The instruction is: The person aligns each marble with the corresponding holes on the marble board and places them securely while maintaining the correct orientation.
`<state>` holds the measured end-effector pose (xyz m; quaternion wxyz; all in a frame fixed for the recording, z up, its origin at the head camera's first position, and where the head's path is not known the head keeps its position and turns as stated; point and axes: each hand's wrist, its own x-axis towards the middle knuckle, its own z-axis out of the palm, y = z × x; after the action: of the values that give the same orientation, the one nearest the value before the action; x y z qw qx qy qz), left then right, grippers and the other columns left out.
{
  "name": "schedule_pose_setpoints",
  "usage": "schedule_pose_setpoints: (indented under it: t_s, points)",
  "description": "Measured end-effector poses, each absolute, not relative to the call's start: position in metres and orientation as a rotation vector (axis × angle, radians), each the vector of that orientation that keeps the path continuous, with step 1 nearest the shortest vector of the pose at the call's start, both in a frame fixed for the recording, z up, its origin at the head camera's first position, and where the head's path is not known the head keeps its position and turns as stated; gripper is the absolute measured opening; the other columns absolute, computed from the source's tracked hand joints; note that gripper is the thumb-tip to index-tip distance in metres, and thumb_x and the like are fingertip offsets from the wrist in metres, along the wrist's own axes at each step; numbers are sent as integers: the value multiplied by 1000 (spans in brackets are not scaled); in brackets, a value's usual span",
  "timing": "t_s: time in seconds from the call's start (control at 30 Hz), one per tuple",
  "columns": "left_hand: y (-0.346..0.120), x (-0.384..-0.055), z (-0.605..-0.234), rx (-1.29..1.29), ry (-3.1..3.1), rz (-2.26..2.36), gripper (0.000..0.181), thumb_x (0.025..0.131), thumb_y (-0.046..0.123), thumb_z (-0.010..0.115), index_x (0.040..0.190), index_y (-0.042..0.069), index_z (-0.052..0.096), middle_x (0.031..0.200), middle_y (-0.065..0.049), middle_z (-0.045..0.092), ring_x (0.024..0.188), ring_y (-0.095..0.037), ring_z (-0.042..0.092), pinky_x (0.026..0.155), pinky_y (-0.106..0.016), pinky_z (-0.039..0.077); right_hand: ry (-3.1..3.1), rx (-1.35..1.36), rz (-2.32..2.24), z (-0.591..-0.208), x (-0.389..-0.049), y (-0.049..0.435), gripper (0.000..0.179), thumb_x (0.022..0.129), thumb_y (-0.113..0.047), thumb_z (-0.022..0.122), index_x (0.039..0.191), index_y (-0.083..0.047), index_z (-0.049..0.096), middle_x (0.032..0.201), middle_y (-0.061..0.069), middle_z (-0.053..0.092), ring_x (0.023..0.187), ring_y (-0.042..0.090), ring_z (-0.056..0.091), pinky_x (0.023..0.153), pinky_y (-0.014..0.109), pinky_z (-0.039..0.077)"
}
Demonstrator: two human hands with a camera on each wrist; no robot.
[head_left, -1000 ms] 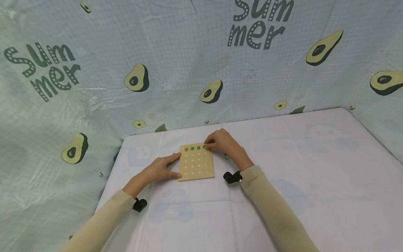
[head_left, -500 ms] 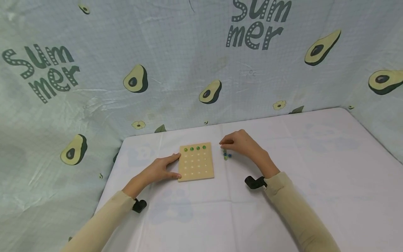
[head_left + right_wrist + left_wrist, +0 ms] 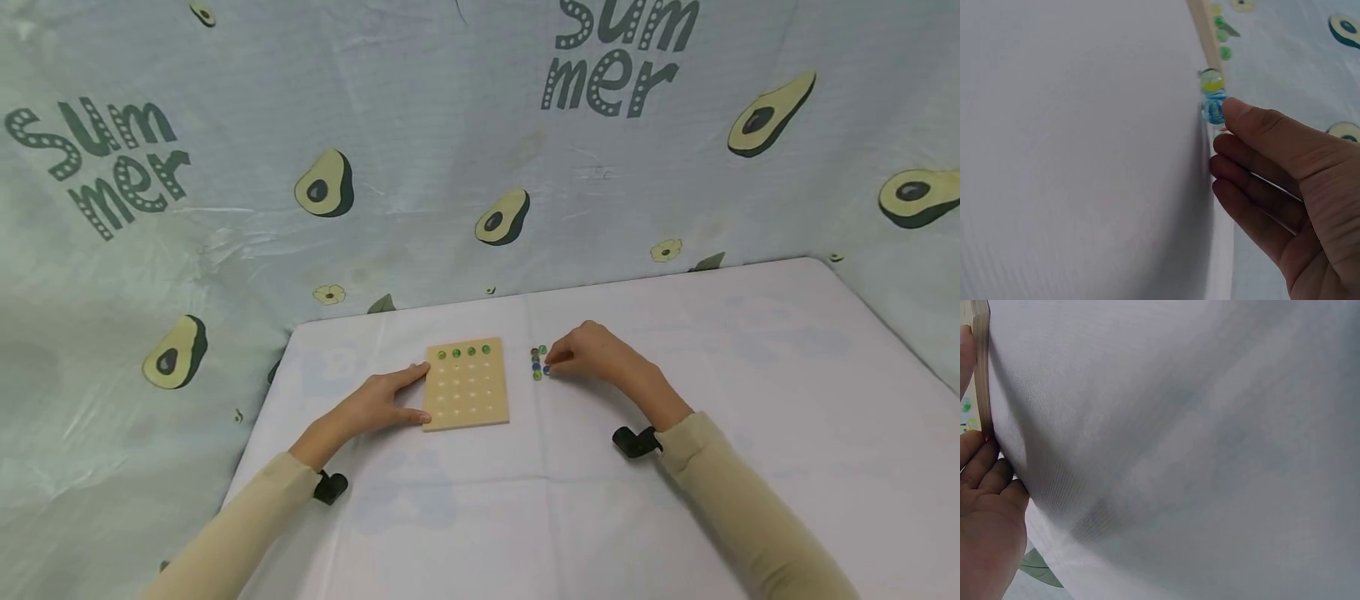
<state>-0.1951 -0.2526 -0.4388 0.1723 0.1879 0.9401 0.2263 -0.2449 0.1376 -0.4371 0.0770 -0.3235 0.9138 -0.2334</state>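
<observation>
A square wooden board (image 3: 467, 402) with rows of shallow holes lies on the table. Green marbles (image 3: 456, 353) fill several holes of its far row. My left hand (image 3: 377, 405) rests at the board's left edge, thumb and index finger spread apart and touching it. Right of the board, a small group of loose marbles (image 3: 536, 364) lies on the cloth. My right hand (image 3: 603, 358) is at this group, its thumb and fingertips pinching a blue marble (image 3: 1214, 111). A clear marble with yellow (image 3: 1212, 81) sits beside that one in the right wrist view.
A white cloth (image 3: 480, 517) with faint blue prints covers the table. Behind it hangs a pale curtain (image 3: 420, 133) printed with avocados and "summer" lettering. Each wrist carries a small black camera (image 3: 636, 442).
My right hand has left a green marble at the right end of the board's far row. It has moved right to the loose marbles. The left hand stays at the board.
</observation>
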Motion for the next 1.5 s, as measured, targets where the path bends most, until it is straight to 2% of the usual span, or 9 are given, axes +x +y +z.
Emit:
schedule_pose_setpoints:
  t_s: [0.3, 0.8, 1.2, 1.5]
  points:
    - [-252, -193, -441, 520, 2660, 657, 99, 83, 49, 81, 161, 13, 31, 163, -15, 30, 151, -34, 29, 119, -53, 32, 2762, -1152, -497, -433, -245, 132, 17, 88, -22, 82, 100, -11, 82, 93, -3, 78, 83, 8, 70, 77, 29, 58]
    - [-251, -193, -439, 535, 2662, 668, 99, 83, 49, 81, 161, 13, 31, 163, -15, 31, 151, -34, 29, 120, -53, 32, 2810, -1140, -535, -429, -237, 132, 14, 90, -20, 79, 101, -11, 81, 91, -3, 78, 77, 6, 67, 72, 27, 58]
    - [-251, -193, -439, 538, 2669, 660, 99, 83, 48, 82, 161, 12, 32, 163, -15, 31, 150, -35, 30, 119, -53, 33, 2823, -1117, -761, -420, -233, 119, 15, 91, -15, 78, 104, -9, 82, 96, 1, 79, 86, 14, 74, 76, 30, 61]
    - [-251, -193, -438, 528, 2665, 665, 99, 83, 47, 82, 161, 13, 32, 163, -17, 31, 150, -35, 30, 119, -53, 32, 2786, -1177, -804, -420, -234, 106, 14, 91, -18, 79, 102, -9, 82, 94, -1, 79, 84, 10, 74, 73, 25, 60]
